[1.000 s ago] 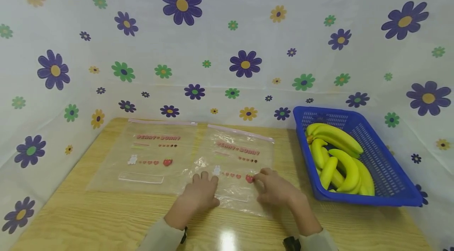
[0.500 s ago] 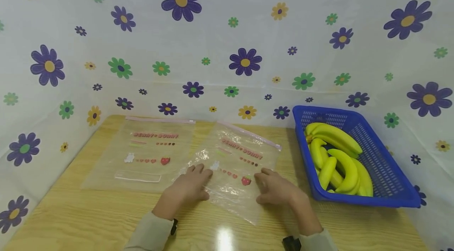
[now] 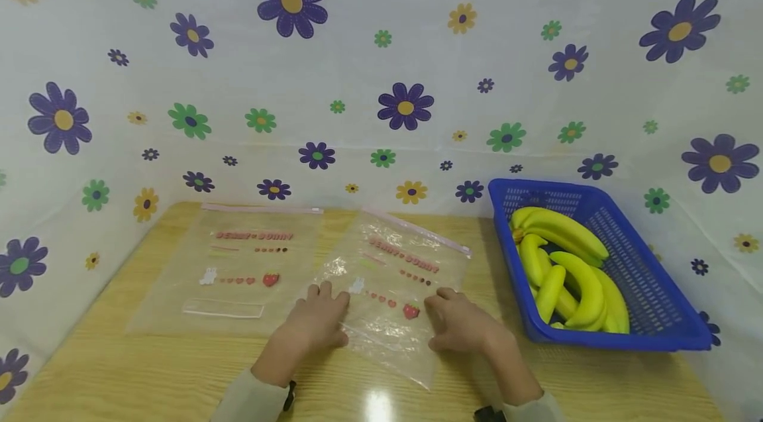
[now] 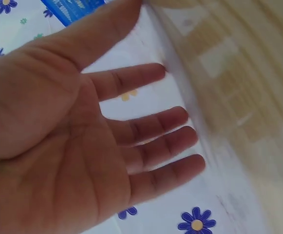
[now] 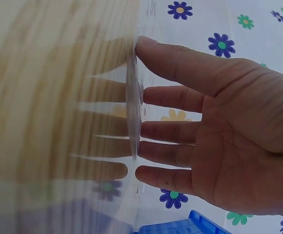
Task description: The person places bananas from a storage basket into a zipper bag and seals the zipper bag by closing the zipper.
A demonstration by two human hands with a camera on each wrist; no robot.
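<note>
Two clear zip bags with pink sliders and red strawberry prints lie flat in the head view. My left hand [image 3: 312, 316] has its fingertips down at the left edge of the right-hand bag [image 3: 390, 276], which sits askew. At that bag's lower right side, my right hand [image 3: 467, 326] touches the film, fingers spread. In the left wrist view, the fingers [image 4: 156, 131] reach straight to the surface; in the right wrist view, the fingers [image 5: 168, 131] meet the clear film. The other bag [image 3: 238, 263] lies squarely to the left.
A blue plastic basket [image 3: 673, 303] stands at the right of the wooden table [image 3: 149, 375]. Several yellow bananas [image 3: 587, 293] lie in it. A white cloth [image 3: 357, 64] with printed flowers walls the table at the back and sides.
The right-hand bag has turned clockwise, its bottom corner swinging toward the front. My left hand has slid to the left; the right hand stays nearly in place.
</note>
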